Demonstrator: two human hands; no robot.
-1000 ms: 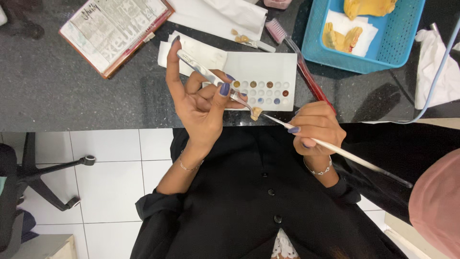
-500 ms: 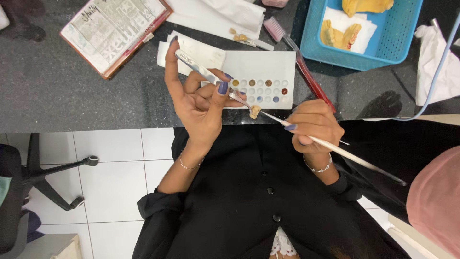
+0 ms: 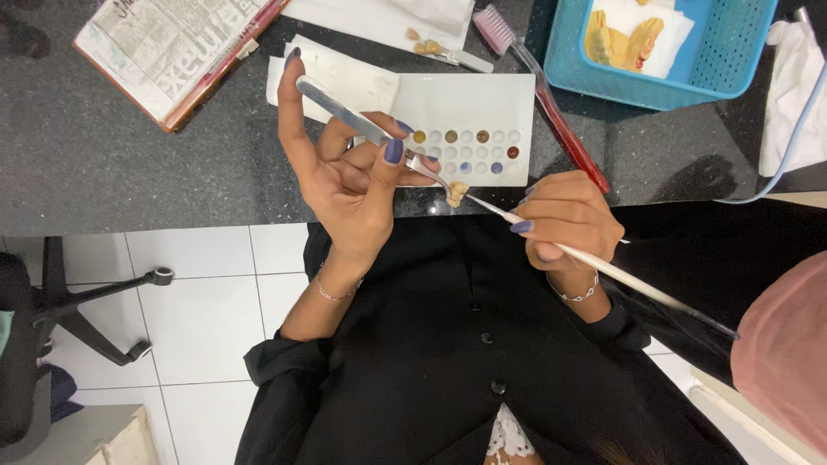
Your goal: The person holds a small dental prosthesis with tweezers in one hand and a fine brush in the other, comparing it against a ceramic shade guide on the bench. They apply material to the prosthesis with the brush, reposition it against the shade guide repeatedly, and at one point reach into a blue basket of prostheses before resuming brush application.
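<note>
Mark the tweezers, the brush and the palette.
Tweezers point(image 3: 345, 112), head view, on the metal shaft.
Brush point(image 3: 637, 280), head view, on the white handle.
Palette point(image 3: 469, 99), head view, on the bare white area above the wells.

Black button-front garment fills lower centre of frame, small dark buttons down the middle; white lace shows at bottom edge. Black sleeves pushed up both arms. Left hand point(image 3: 349, 185): thin bracelet at wrist, fingers point(image 3: 393, 151) with slate-purple nail polish. Right hand point(image 3: 568, 220): silver chain bracelet, same polish.
</note>
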